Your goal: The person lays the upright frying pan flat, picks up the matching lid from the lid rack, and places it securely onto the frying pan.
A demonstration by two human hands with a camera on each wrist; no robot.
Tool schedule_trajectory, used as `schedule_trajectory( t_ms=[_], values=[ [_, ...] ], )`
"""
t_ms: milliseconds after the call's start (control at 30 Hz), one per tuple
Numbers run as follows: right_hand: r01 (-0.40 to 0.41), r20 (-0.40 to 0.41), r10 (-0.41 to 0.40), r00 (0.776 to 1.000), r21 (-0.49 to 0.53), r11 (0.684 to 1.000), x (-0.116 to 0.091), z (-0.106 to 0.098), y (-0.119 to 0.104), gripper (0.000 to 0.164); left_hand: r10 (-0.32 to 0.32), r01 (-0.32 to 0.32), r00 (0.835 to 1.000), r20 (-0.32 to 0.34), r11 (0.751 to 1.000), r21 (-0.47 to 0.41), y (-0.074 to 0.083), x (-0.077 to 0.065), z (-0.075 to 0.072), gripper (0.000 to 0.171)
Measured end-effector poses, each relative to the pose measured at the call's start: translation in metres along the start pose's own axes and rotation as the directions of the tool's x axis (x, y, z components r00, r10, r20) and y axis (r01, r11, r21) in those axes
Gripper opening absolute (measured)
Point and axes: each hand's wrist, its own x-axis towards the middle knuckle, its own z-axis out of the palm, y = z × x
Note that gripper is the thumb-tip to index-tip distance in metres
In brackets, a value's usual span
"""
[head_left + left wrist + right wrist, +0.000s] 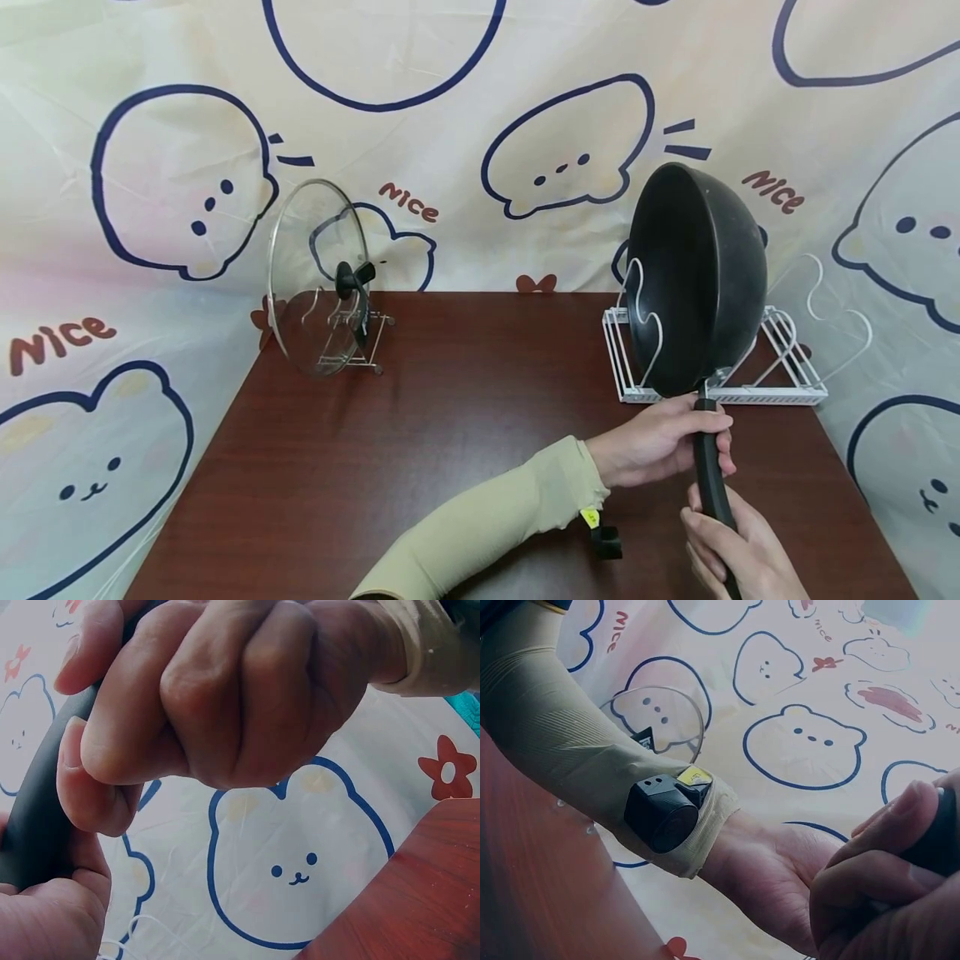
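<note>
A deep black wok stands on its side, its hollow facing left, over a white wire rack at the right of the table. Its black handle points down toward me. My left hand grips the handle's upper end, close below the pan, with curled fingers seen in the left wrist view. Lower down, my right hand wraps round the same handle. White wire loops of the rack show in front of the wok's hollow; the wok's bowl hides part of the rack.
A clear glass lid with a black knob stands upright in a small wire stand at the back left of the brown table. Cartoon-printed cloth hangs behind and at both sides. A black camera sits on my left wrist.
</note>
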Motion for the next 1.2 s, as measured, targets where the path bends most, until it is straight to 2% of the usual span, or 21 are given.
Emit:
schedule_trajectory(
  t_ms=[467,700,967,1200],
  values=[
    [0.037,0.011,-0.037,0.999,0.003,0.999,0.001,0.003,-0.003,0.023,0.019,-0.019,1.0,-0.004,1.0,-0.01,0.004,0.0,0.003,0.016],
    [0.091,0.017,-0.092,0.996,0.02,0.996,0.001,0.004,-0.003,0.029,0.017,-0.017,1.0,0.01,1.0,-0.002,0.007,0.0,0.006,0.017],
    [0.081,-0.035,-0.082,0.996,-0.036,0.996,0.0,0.008,-0.003,0.026,0.024,-0.024,1.0,0.004,1.0,-0.001,0.009,-0.002,0.008,0.018],
    [0.036,-0.102,-0.046,0.994,-0.093,0.995,-0.001,0.009,-0.003,0.02,0.01,-0.01,1.0,0.011,1.0,0.014,0.011,-0.004,0.008,0.017]
  ],
)
